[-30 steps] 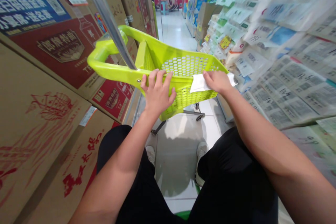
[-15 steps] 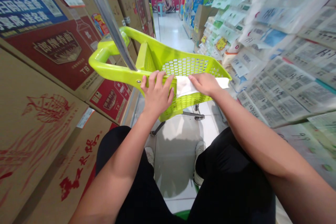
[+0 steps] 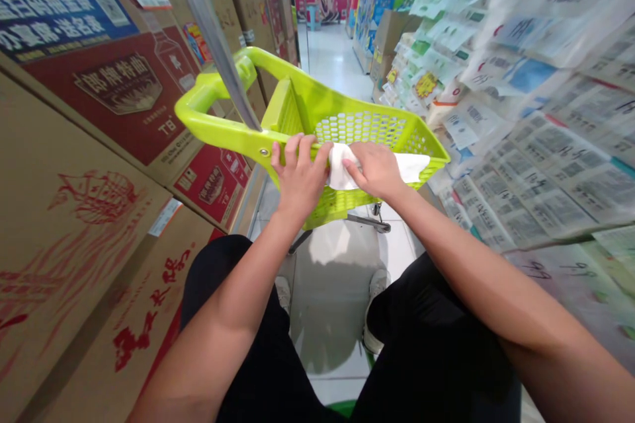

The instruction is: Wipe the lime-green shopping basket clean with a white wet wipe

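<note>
A small lime-green plastic shopping cart (image 3: 223, 129) stands in front of my knees, its near side towards me. My left hand (image 3: 301, 178) is hooked over the cart's near rim, fingers curled across the top edge. Further right along the same rim, a white cloth (image 3: 414, 166) lies draped over the edge. My right hand (image 3: 376, 168) presses down on this cloth, with the thumb and fingers bent around it and part of the cloth bunched beside the left fingertips. What the right fingers do on the inner side of the rim is hidden.
A metal pole (image 3: 213, 33) rises from the cart's near side. Stacked cardboard cartons (image 3: 114, 86) wall the left. Plastic-wrapped paper packs (image 3: 536, 33) are piled on the right. The tiled aisle (image 3: 337, 46) runs ahead to a blue stool (image 3: 312, 15).
My right hand has slid left along the rim, closer to my left hand, and the cloth has bunched up under it. The cart sits slightly further right in view.
</note>
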Demonstrator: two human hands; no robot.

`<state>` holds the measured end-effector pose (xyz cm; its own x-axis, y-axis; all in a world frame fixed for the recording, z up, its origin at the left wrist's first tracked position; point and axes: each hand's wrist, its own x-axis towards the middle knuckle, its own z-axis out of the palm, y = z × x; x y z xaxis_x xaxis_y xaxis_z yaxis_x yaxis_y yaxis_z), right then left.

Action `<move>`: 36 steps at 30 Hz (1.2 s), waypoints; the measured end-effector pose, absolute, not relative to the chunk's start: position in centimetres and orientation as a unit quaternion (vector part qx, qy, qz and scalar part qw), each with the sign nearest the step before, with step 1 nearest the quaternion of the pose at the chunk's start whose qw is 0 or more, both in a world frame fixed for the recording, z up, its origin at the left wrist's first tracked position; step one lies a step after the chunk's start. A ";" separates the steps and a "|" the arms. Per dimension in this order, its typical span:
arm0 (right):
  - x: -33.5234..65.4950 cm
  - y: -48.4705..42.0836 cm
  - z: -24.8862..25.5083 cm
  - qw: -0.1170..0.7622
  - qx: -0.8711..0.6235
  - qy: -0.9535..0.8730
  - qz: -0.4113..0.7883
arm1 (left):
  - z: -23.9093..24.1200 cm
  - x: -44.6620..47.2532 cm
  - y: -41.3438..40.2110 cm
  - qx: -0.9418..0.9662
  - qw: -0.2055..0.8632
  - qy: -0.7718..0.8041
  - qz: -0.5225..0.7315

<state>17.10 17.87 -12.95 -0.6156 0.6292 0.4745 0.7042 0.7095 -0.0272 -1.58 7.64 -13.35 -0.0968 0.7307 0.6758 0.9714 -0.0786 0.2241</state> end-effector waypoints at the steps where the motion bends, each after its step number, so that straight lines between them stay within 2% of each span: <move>1: 17.9 18.6 -12.8 0.212 -0.387 -0.894 -0.076 | -13.3 -1.9 7.5 -0.650 0.178 -0.654 -0.343; 7: 23.0 22.4 -12.0 0.168 -0.567 -0.804 -0.066 | -13.6 -2.7 7.9 -0.646 0.183 -0.656 -0.345; 10: 21.2 20.6 -12.3 0.172 -0.518 -0.835 -0.065 | -14.2 -2.1 8.8 -0.618 0.180 -0.670 -0.369; 15: 15.8 15.8 -12.6 0.241 -0.387 -0.887 -0.070 | -14.7 -1.8 9.0 -0.598 0.190 -0.680 -0.380; 18: 16.3 16.3 -12.5 0.211 -0.371 -0.902 -0.067 | -14.7 -2.7 8.7 -0.602 0.201 -0.671 -0.383; 22: 20.5 20.1 -12.3 0.152 -0.517 -0.840 -0.068 | -14.8 -3.9 8.6 -0.617 0.205 -0.656 -0.383; 25: 22.2 21.6 -12.6 0.168 -0.564 -0.805 -0.077 | -14.7 -3.9 8.6 -0.633 0.200 -0.645 -0.378; 31: 17.2 17.1 -14.1 0.276 -0.379 -0.881 -0.067 | -14.1 -2.6 8.6 -0.618 0.184 -0.659 -0.386; 36: 17.3 18.1 -14.1 0.245 -0.324 -0.911 -0.077 | -13.9 -2.9 8.7 -0.608 0.171 -0.660 -0.408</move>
<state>17.32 18.10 -14.11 -0.6698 0.5529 0.4956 0.6279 0.7780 -0.0194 -2.88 8.65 -13.93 -0.2026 0.6621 0.7215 0.9414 -0.0712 0.3298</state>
